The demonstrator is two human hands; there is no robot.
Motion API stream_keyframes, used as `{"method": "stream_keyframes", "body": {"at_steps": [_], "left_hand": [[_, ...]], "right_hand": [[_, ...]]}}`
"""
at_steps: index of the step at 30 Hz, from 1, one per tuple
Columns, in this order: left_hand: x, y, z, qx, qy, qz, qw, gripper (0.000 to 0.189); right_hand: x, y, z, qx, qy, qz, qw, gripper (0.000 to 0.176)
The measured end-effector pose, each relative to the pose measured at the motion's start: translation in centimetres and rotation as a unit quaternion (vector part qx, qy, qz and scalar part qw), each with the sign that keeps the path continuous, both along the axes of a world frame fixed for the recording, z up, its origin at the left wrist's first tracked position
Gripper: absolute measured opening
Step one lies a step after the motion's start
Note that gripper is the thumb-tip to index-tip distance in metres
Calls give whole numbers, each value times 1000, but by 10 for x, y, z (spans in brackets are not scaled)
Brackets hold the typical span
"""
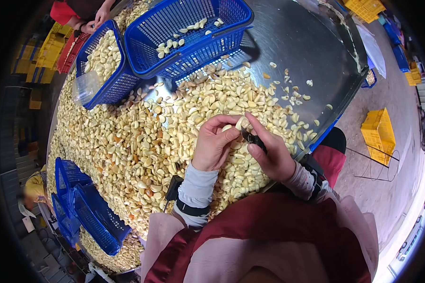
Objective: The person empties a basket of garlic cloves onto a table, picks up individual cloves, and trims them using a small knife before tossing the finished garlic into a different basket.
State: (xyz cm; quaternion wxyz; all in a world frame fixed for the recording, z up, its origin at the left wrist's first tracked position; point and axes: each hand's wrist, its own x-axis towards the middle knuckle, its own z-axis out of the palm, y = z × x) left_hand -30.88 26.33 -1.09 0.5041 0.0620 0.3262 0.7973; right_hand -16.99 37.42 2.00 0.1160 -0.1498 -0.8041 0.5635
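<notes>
Over a wide heap of peeled garlic cloves [189,137], my two hands meet at chest height. My left hand [211,145] is closed, pinching a pale garlic clove [241,123] between thumb and fingertips. Beside it, my right hand [275,158] is closed around a small black-handled tool [255,140]; its blade or tip cannot be made out. The right forefinger reaches up against the clove. A second pale clove [227,128] shows at the left fingertips.
A large blue basket [193,63] holding a few cloves stands beyond my hands, beside a fuller blue basket [120,78] with a clear plastic tub [86,88]. Another person's hands [99,20] are beyond it. Blue baskets [97,217] lie left; a yellow crate [378,134] stands on the floor right.
</notes>
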Motion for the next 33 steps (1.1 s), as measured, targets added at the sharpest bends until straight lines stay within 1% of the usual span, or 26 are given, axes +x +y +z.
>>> {"method": "stream_keyframes", "body": {"at_steps": [2, 5, 7, 8, 9, 10, 11, 12, 15, 16, 17, 18, 19, 20, 21, 22, 23, 24, 26, 27, 28, 29, 30, 31, 32, 33], "left_hand": [[1, 0, -4, 20, -8, 4, 1000, 28], [2, 0, -9, 39, -1, 5, 999, 27], [4, 0, -9, 37, 14, 1, 999, 26], [6, 0, -4, 35, 33, 3, 999, 26], [7, 0, 0, 31, 53, 3, 998, 26], [8, 1, 1, 31, 52, 3, 998, 26], [9, 0, 2, 21, 19, -2, 1000, 26], [8, 0, 2, 12, -15, -6, 1000, 27], [6, -2, -10, -2, -11, 5, 1000, 28], [5, -4, -12, -2, -11, 5, 1000, 28], [5, -4, -9, -3, 17, -1, 1000, 27], [5, -4, -6, -3, 46, -7, 999, 27], [6, -2, -3, -3, 45, -8, 999, 27], [6, 1, 0, 0, 20, -12, 1000, 26], [6, 2, 1, 3, -4, -15, 1000, 25], [3, 2, -1, 2, -3, -15, 1000, 25], [-1, 3, -3, 13, -47, -48, 998, 24], [-7, 6, -4, 26, -90, -81, 992, 23], [-36, 19, 3, 32, 37, -30, 998, 22], [-65, 24, 13, 43, 148, 27, 988, 23], [-88, 37, 44, -49, 266, 136, 953, 21], [-122, 49, 47, -108, 389, 208, 891, 21], [-155, 59, 50, -164, 501, 275, 804, 22], [-187, 66, 38, -232, 562, 225, 761, 24], [-207, 72, 28, -295, 617, 174, 708, 28], [-192, 73, 39, -322, 755, 235, 521, 34]], "right_hand": [[1, -1, 1, 18, 19, 2, 1000, 60], [1, 1, 5, -36, -59, 23, 997, 58], [-3, 0, -10, 73, 108, 7, 991, 58], [-3, 1, -10, 73, 108, 7, 991, 58], [-2, 4, -9, -99, 31, 5, 995, 58], [-1, 7, -7, -267, -47, 3, 962, 58], [-1, 17, -5, -377, -118, 29, 918, 56], [3, 16, -7, -377, -118, 29, 918, 56], [5, 10, -14, -335, -82, 46, 937, 51], [1, 6, -14, -202, -9, 38, 979, 52], [-1, 5, -15, -64, 64, 28, 995, 52], [-1, 5, -13, -64, 64, 27, 995, 52], [-2, 7, -11, -137, 17, 31, 990, 54], [-2, 9, -9, -209, -30, 36, 977, 55], [-2, 10, -12, -209, -30, 37, 977, 55], [-1, 11, -18, -445, 8, 49, 894, 54], [0, 11, -21, -653, 44, 57, 754, 53], [1, 12, -22, -652, 45, 58, 754, 53], [2, 15, -22, -652, 54, -26, 756, 49], [1, 17, -18, -662, 52, -67, 745, 45], [5, 26, -32, -644, 64, -58, 760, 43], [6, 35, -42, -655, 64, -92, 747, 40], [9, 40, -50, -665, 64, -126, 734, 38], [11, 44, -57, -663, 65, -123, 735, 38], [12, 50, -63, -683, 61, -144, 714, 37], [12, 57, -66, -701, 58, -164, 691, 36]]}}
